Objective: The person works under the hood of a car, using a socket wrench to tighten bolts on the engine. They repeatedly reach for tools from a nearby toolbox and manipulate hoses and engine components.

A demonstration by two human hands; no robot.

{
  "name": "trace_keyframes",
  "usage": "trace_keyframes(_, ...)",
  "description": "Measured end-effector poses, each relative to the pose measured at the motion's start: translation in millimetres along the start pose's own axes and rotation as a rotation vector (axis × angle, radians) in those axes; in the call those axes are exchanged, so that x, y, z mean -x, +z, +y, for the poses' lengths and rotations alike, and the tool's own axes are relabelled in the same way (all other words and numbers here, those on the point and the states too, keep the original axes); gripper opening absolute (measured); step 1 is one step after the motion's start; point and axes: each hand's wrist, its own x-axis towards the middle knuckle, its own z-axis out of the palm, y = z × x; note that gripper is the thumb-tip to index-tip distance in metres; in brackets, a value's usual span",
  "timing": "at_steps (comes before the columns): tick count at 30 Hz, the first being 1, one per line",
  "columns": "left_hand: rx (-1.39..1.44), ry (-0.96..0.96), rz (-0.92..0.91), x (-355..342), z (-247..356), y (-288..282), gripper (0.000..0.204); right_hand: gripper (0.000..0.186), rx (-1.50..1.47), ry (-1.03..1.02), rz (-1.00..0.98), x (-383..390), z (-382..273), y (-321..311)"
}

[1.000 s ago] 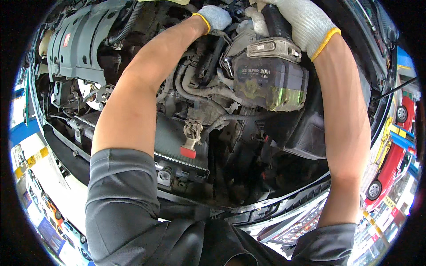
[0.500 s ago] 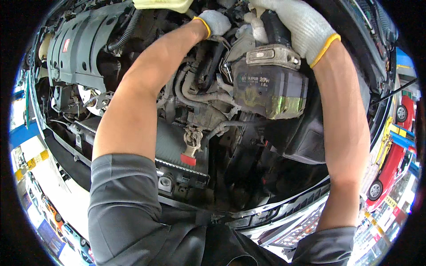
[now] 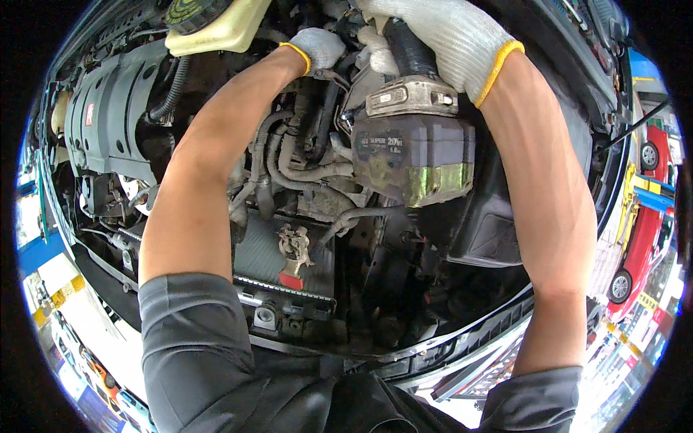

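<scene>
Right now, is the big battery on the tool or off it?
On. The battery pack sits right up against the bottom of the power tool, no clear gap showing.

White lettering and digits on that battery pack (image 3: 413, 159) below the right hand (image 3: 451, 43); red badge (image 3: 90, 114) on the engine cover (image 3: 123, 105) farther left.

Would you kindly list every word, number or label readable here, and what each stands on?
Dark battery pack: pale letters and numbers, partly legible; I won't copy them.
Red badge on the grey engine cover: too small to read.
Black reservoir cap: yellow markings, too blurred.
Yellow sign at right: too small.
</scene>
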Motion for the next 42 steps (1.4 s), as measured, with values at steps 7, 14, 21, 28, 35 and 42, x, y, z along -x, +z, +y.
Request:
trace_keyframes(7,0.084,-0.022,0.009,1.3,-11.8,19.6,0.033,0.029,-0.016,0.028,0.037,-20.3,20.1,-0.6)
trace_keyframes(14,0.027,0.008,-0.007,6.8,-4.1,-0.4,0.026,0.028,0.045,0.002,-0.045,-9.1,9.6,-4.9)
trace_keyframes(21,0.065,-0.071,0.053,4.4,-5.2,0.8,0.026,0.026,-0.016,0.015,0.014,-8.8,11.5,-2.5)
trace_keyframes(28,0.01,0.005,0.073,-6.2,-17.7,16.9,0.034,0.022,-0.02,0.042,-0.003,3.3,-1.5,3.5)
trace_keyframes(35,0.088,-0.124,0.022,-7.0,1.8,-2.4,0.032,0.021,-0.026,0.053,0.013,7.7,-4.3,1.5)
trace_keyframes(42,0.094,-0.109,0.035,-4.8,-18.7,24.3,0.029,0.028,0.114,0.032,0.103,-3.9,7.0,13.9)
